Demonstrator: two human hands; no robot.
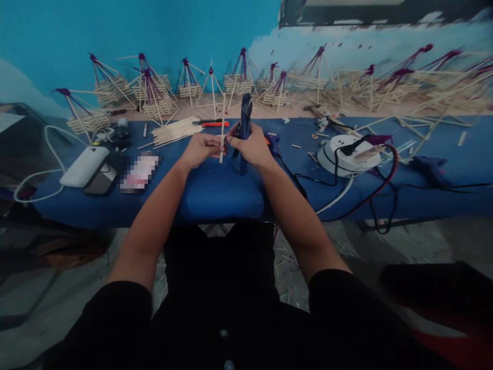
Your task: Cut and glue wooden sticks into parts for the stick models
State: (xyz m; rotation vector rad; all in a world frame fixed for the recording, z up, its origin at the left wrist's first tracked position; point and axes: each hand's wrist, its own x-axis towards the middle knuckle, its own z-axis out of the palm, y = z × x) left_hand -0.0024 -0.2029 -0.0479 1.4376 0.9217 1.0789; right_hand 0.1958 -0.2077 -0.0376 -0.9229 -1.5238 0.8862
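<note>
A turquoise painted wall (173,31) rose behind a long table covered in blue sheeting (225,198). Along the table's far edge ran a row of structures built of pale thin sticks, topped with purple binding (154,97); those toward the right end were blurred. To the right of the hands sat a round white power hub (327,162) with black, white and red cables around it. Well to the left lay a white and grey rounded plastic device (82,167), and near it a flat pink-and-white item (140,172), its detail pixelated. Beyond the left hand (202,149) a loose bundle of pale thin wooden sticks (175,133) was spread flat.

The right hand (252,146) had its fingers closed around a dark blue upright tool (245,115), whose kind could not be told. The left hand's fingers were pinched narrow on a single pale stick (224,115), held upright above the table just left of the tool. The right thumb reached close to that stick; whether it touched could not be told. Just behind the stick lay a slim orange-and-black cutter (215,123), beside the bundle's right end.
</note>
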